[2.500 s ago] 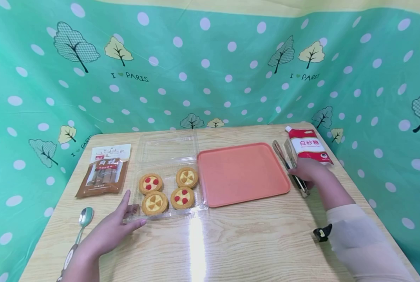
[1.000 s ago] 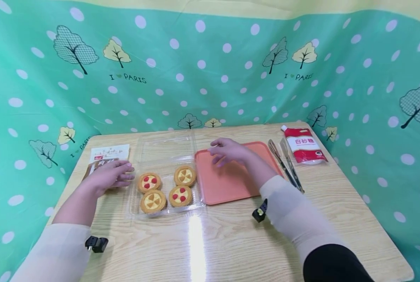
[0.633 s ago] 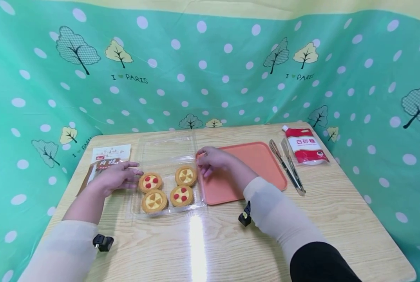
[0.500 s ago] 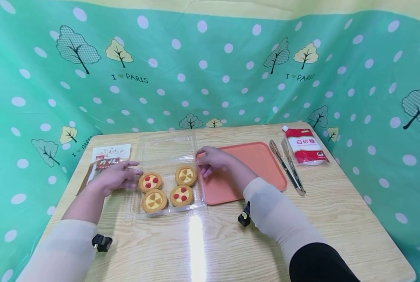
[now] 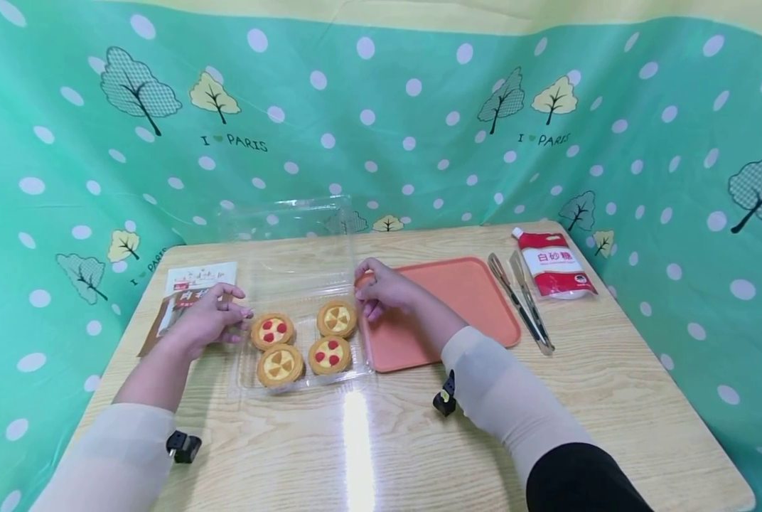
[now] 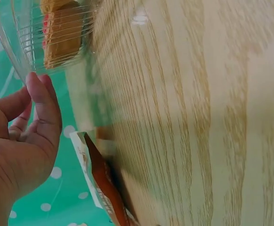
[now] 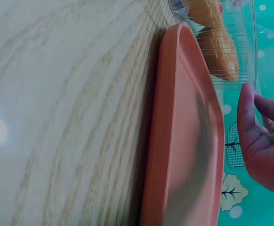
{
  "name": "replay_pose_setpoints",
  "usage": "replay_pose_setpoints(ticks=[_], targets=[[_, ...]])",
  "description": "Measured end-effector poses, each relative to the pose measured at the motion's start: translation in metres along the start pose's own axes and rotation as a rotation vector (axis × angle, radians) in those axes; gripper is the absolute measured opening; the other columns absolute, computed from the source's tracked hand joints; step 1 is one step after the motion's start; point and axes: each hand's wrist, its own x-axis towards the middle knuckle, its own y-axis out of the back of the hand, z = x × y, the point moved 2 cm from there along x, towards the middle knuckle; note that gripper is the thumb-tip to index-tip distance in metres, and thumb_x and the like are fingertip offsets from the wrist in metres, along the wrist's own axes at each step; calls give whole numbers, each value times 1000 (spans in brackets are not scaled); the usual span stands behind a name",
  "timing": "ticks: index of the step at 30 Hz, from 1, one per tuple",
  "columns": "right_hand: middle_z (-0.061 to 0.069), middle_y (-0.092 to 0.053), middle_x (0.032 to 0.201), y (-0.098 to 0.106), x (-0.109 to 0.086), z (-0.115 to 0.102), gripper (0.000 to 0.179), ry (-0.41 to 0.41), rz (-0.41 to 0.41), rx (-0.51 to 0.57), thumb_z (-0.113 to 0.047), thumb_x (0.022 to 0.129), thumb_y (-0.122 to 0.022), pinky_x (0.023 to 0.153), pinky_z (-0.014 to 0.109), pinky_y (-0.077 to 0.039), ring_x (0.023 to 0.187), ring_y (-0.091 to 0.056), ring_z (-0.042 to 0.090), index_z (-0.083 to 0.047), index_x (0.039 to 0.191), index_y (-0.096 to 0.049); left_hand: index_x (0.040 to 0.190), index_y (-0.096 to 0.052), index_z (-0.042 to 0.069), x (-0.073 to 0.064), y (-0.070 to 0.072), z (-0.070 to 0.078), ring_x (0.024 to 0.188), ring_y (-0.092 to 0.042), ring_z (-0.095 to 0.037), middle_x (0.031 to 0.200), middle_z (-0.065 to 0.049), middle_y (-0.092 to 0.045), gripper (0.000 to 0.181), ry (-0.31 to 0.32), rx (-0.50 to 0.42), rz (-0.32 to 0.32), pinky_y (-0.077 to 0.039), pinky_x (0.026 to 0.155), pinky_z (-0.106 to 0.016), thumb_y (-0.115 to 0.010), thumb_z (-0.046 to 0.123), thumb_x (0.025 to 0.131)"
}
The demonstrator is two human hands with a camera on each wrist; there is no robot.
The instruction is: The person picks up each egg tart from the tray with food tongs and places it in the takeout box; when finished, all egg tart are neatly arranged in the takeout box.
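Note:
A clear plastic clamshell box [image 5: 307,355] holds several round tarts [image 5: 281,366], some topped with red berries, others with a fan pattern. Its lid [image 5: 285,206] stands partly raised behind the base. At the box's left side, my left hand [image 5: 205,320] pinches the clear lid edge with fingers curled; in the left wrist view, a fingertip [image 6: 32,82] meets the plastic rim. Over the left edge of the pink tray [image 5: 451,299], my right hand [image 5: 384,290] pinches the lid edge on the opposite side.
A brown and white snack pouch [image 5: 170,320] lies partly beneath the left hand. Metal tongs [image 5: 524,306] with dark handles lie right of the tray, beside a red and white sugar bag [image 5: 556,267]. A green dotted curtain [image 5: 368,142] encloses the wooden table [image 5: 419,441].
The right hand has left the tongs and crossed the tray to the box's right side. The left hand has moved to its left side. The lid, lying flat before, has tilted up.

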Motion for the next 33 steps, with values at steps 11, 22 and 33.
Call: replay_pose_setpoints(ticks=[11, 22, 33], targets=[[13, -57, 78, -5, 1, -1, 15, 73, 69, -81, 6, 93, -51, 55, 39, -60, 55, -61, 23, -3, 105, -51, 149, -30, -2, -7, 11, -3, 110, -67, -21, 143, -25, -50, 56, -4, -74, -103, -55, 93, -42, -43, 31, 106], [15, -63, 91, 0, -7, -2, 16, 21, 74, -134, -11, 101, -52, 62, 41, -61, 61, -65, 23, -5, 115, -57, 139, -38, -1, -9, 10, -5, 101, -67, -11, 129, -5, -63, 42, -12, 4, -77, -59, 82, -31, -51, 14, 102], [20, -66, 89, -7, -32, 5, 46, -46, -92, -20, -15, 96, -61, 60, 40, -61, 61, -65, 25, -1, 137, -46, 134, -41, 0, -14, 6, -3, 97, -65, -8, 124, -4, -65, 38, -9, 26, -22, -59, 84, -31, -53, 15, 102]])
